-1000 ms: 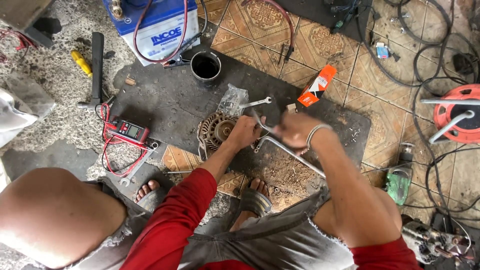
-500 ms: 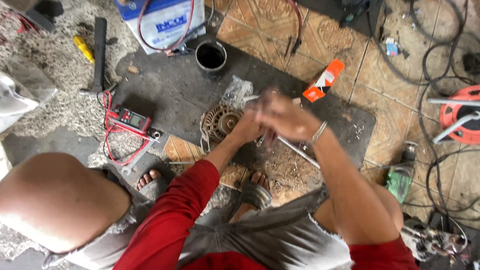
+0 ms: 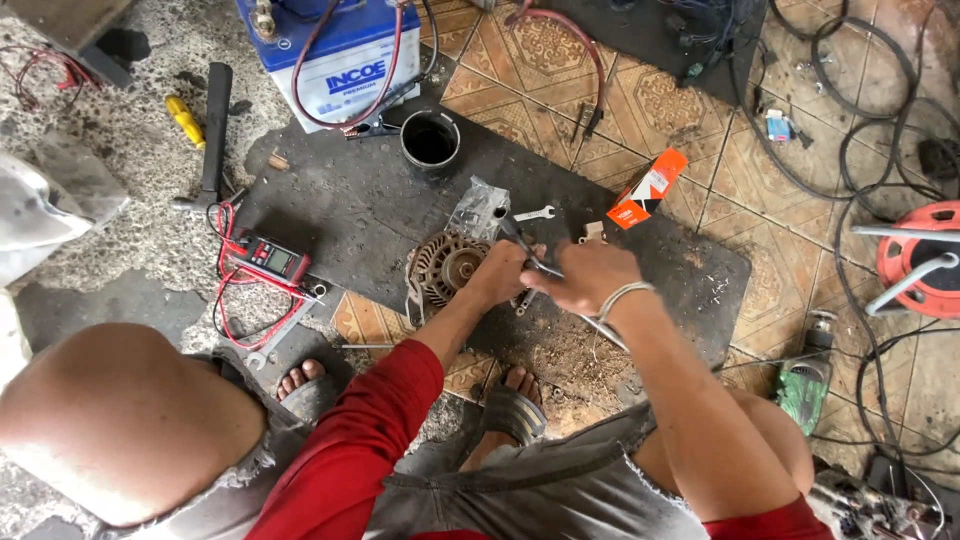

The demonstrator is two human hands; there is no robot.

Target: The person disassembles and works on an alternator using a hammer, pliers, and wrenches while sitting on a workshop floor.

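An alternator (image 3: pixel 442 270) with a finned metal housing lies on a dark rubber mat (image 3: pixel 340 215). My left hand (image 3: pixel 503 275) rests against its right side and steadies it. My right hand (image 3: pixel 585 278) is closed on a slim dark tool (image 3: pixel 528 248) whose tip points toward the alternator. A long metal bar (image 3: pixel 603 333) runs under my right wrist, which wears a bracelet. A small spanner (image 3: pixel 533 213) and a clear plastic bag (image 3: pixel 478 208) lie just beyond the alternator.
A red multimeter (image 3: pixel 274 259) with red leads lies left of the mat. A car battery (image 3: pixel 335 55), black cup (image 3: pixel 430 140), orange box (image 3: pixel 648 188), yellow screwdriver (image 3: pixel 184 120), red cable reel (image 3: pixel 920 258) and green power tool (image 3: pixel 802 382) surround me. My sandalled feet (image 3: pixel 510 405) are below.
My two hands shifted slightly over the alternator, then settled lower. My right hand now shows the dark tool angled at the alternator. The view moved a little.
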